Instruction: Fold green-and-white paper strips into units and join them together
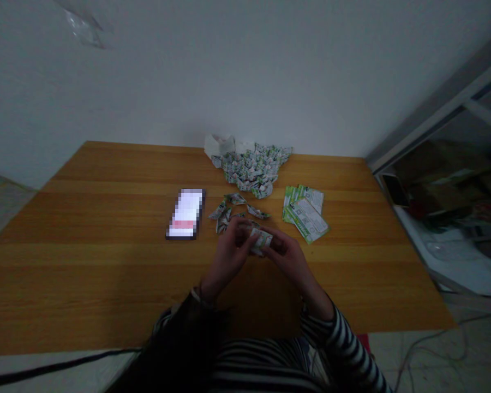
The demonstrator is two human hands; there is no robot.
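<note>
Between my hands is a small folded paper card [262, 240], white with green print. My left hand [233, 245] pinches its left side, and my right hand [285, 252] grips its right side. Just beyond my fingers lie several loose folded paper pieces [236, 198] with the same print. Behind them, near the wall, spreads a large cluster of interlocked folded paper pieces [251, 168]. To the right of my right hand, a few flat green-and-white printed cards [310, 219] overlap on the table. The fingertips behind the folded card are partly hidden.
A phone [186, 214] with a lit, blurred screen lies on the wooden table [126, 295] left of my hands. The white wall [237, 71] bounds the table's far edge. At right stands a shelf [466, 262] with another phone [395, 190] and other items.
</note>
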